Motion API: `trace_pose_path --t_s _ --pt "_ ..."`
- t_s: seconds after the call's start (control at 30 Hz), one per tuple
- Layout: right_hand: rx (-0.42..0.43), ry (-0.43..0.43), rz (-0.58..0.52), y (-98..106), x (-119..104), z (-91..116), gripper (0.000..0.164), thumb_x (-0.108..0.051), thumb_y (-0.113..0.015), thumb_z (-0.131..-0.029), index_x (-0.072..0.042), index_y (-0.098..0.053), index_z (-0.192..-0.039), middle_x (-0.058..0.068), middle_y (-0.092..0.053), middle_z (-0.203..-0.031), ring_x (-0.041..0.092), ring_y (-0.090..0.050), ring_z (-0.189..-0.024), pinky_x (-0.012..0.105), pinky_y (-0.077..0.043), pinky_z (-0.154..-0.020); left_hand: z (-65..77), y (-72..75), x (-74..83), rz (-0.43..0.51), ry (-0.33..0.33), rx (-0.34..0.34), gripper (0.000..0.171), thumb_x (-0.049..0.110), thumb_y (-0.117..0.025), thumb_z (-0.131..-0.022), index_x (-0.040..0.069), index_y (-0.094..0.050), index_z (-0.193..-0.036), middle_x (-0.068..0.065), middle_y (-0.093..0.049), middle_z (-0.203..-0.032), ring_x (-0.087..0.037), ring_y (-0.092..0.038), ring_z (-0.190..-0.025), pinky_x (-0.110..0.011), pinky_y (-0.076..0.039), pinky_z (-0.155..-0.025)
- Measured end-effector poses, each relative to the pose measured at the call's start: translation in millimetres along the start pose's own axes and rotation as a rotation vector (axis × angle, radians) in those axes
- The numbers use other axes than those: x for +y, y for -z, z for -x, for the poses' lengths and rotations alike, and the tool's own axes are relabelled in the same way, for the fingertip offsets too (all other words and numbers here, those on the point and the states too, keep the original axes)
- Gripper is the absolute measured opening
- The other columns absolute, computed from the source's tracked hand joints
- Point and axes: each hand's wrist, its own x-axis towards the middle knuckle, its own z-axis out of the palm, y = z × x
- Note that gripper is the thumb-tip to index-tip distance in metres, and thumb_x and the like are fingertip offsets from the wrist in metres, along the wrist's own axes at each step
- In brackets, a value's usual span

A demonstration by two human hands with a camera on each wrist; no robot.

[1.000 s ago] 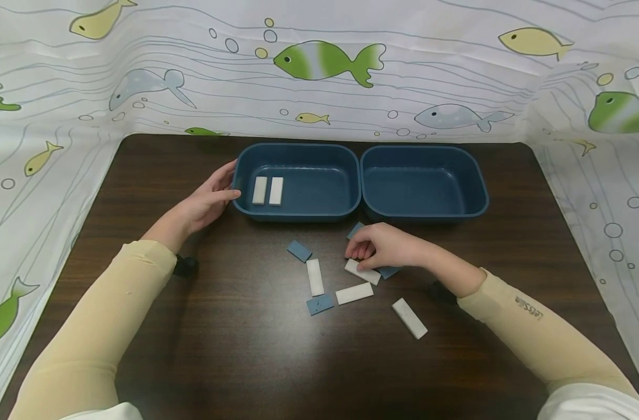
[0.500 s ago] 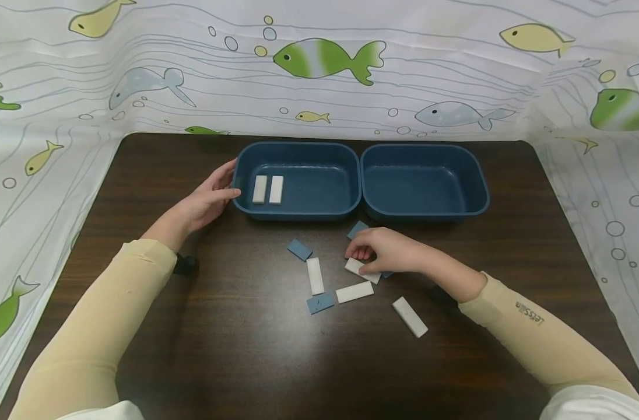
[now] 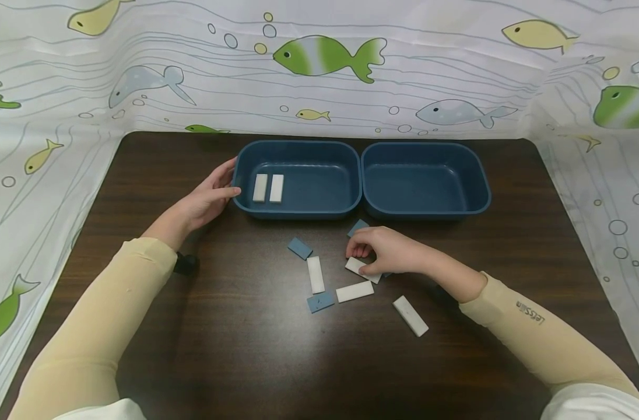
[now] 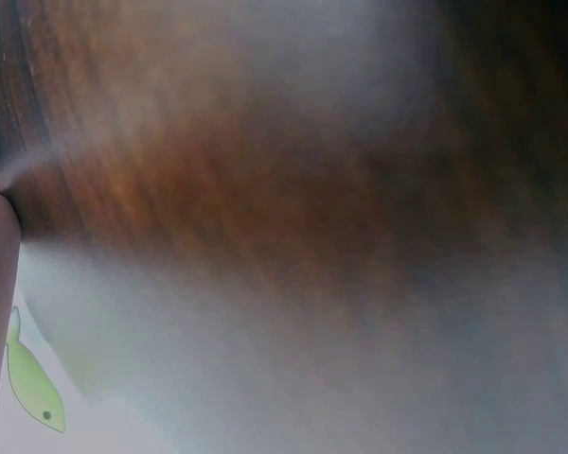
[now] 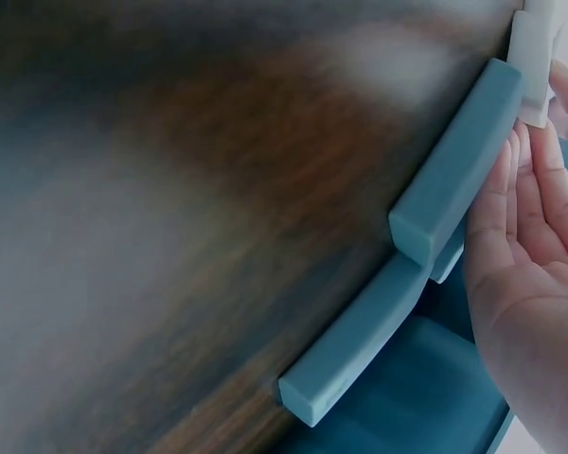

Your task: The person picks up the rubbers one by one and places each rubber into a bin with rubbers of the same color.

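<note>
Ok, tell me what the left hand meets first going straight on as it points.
Likely the left blue bin, since the left hand sits right at its end wall; exact contact is unclear.

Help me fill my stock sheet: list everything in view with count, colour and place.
Table: one, dark brown, mid-view
Trays: two, dark blue, side by side on table
White blocks: six, white; two in the left tray, four on table
Blue blocks: at least four, blue, on table, one mostly covered
Cloth: count unclear, white, fish-patterned, behind and beside table
Black object: one, black, left of the loose blocks
Shirt: one, white, bottom corners
Sleeves: two, beige, lower left and lower right
Left hand: one, holding the left tray's left end
Right hand: one, holding a white block
</note>
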Motion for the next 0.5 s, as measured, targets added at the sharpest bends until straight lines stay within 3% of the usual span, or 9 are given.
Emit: trace_pose_path --t_s 0.5 --pt "-0.015 -0.008 -0.070 -1.6 0.5 -4.8 0.026 -0.002 -0.085 -0.085 -0.005 -0.074 -0.108 0.004 -0.070 -0.097 0.009 -0.062 -0.086 0.025 -0.059 -0.080 0.0 -0.1 0.0 0.004 -0.002 -0.001 0.082 -0.001 -0.049 -0.103 0.024 -0.010 -0.172 -0.004 -0.004 -0.181 -0.027 -0.005 -0.164 -0.053 0.005 -0.136"
